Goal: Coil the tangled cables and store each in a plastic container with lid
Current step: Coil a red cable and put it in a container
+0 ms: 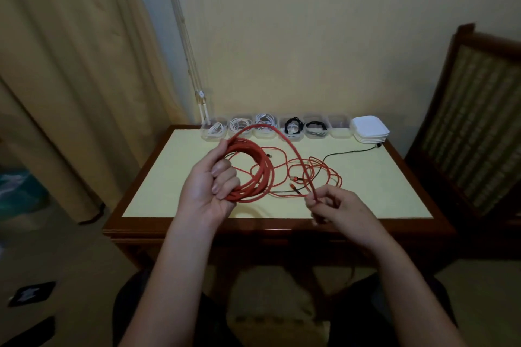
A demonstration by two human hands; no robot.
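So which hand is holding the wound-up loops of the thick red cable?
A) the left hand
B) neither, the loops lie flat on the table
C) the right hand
A: the left hand grips the bundled loops of the thick red cable above the table, while the right hand only pinches its loose strand.

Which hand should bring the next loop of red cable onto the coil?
Probably the right hand: its fingers pinch the loose strand of the red cable, while the left hand is busy gripping the coil.
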